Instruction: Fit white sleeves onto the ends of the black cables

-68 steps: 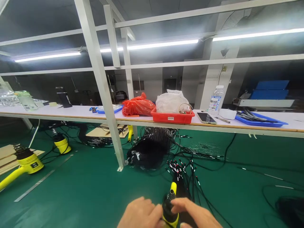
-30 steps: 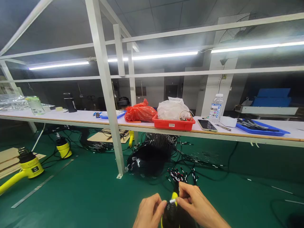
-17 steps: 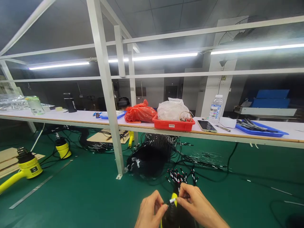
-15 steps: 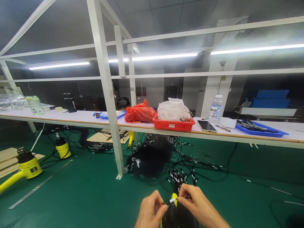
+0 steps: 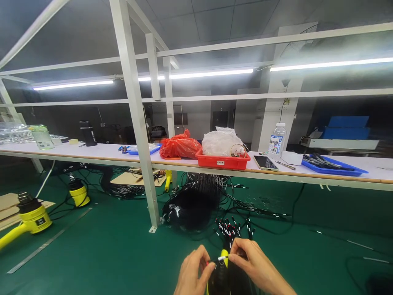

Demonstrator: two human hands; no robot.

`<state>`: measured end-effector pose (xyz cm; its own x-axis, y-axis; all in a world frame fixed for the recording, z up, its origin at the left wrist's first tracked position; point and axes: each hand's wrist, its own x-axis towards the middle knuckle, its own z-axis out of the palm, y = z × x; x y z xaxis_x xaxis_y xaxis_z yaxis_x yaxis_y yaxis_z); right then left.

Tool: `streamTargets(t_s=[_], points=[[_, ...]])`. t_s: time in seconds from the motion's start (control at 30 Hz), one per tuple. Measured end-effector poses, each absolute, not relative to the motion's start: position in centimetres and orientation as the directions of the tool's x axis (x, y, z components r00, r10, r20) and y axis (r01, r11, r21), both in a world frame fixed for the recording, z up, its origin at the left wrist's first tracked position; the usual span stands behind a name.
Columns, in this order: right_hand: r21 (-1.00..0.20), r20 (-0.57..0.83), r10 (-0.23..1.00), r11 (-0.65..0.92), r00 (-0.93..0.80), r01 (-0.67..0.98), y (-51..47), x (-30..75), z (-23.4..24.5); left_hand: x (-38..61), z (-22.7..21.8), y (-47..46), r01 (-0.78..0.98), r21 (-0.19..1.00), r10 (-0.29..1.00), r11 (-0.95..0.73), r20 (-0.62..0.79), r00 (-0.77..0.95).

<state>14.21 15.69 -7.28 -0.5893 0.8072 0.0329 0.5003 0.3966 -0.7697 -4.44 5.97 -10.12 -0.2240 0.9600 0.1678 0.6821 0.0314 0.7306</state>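
Note:
A thin black cable (image 5: pixel 216 260) with a white sleeve (image 5: pixel 222 257) is stretched between my two hands, low in the head view. My left hand (image 5: pixel 195 271) pinches it near a small red part, with thumb and forefinger closed. On the other side of the sleeve, the fingertips of my right hand (image 5: pixel 252 258) are closed on the cable. Just below stands a yellow and black heat gun (image 5: pixel 220 272), its nozzle close under the sleeve; its lower part is cut off. Beyond my hands lies a bundle of black cables (image 5: pixel 229 233) with red and white ends.
A white steel post (image 5: pixel 135 102) rises from the green mat (image 5: pixel 107 246). The raised shelf (image 5: pixel 184 163) carries a red tray (image 5: pixel 222 163), a phone (image 5: pixel 265 163), a bottle (image 5: pixel 278 139) and a blue tray (image 5: pixel 337 170). More heat guns (image 5: pixel 33 219) lie at left.
The view has shifted slightly. Both hands keep their pinch on the cable, and the white sleeve sits at a slightly different angle over the heat gun.

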Motion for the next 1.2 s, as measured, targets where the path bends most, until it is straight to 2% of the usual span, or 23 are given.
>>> streamTargets(t_s=[0.13, 0.33, 0.53, 0.73, 0.9, 1.07, 1.2], points=[[-0.739, 0.006, 0.798, 0.410, -0.603, 0.535, 15.8, 14.4, -7.4, -4.3, -11.0, 5.9, 0.716, 0.691, 0.943, 0.100, 0.162, -0.289], [-0.770, 0.023, 0.801, 0.396, -0.598, 0.501, 16.0, 14.3, -7.8, -4.7, -11.8, 6.2, 0.690, 0.724, 0.952, 0.004, 0.208, -0.224], [-0.737, 0.018, 0.782, 0.432, -0.623, 0.520, 15.8, 14.2, -8.0, -4.6, -12.9, 6.0, 0.721, 0.689, 0.930, 0.069, 0.218, -0.297], [-0.809, 0.063, 0.776, 0.408, -0.627, 0.424, 15.9, 14.0, -8.2, -4.5, -12.4, 6.0, 0.669, 0.742, 0.921, -0.043, 0.289, -0.261], [-0.734, 0.026, 0.790, 0.431, -0.612, 0.525, 15.6, 14.0, -8.4, -4.6, -13.7, 5.7, 0.682, 0.731, 0.877, -0.013, 0.336, -0.343], [-0.753, 0.064, 0.794, 0.436, -0.604, 0.493, 15.5, 13.7, -8.7, -4.5, -12.8, 5.8, 0.670, 0.742, 0.900, -0.026, 0.308, -0.307], [-0.769, 0.143, 0.848, 0.420, -0.511, 0.481, 16.9, 13.9, -9.8, -4.2, -10.8, 5.8, 0.595, 0.803, 0.925, 0.015, 0.216, -0.314]])
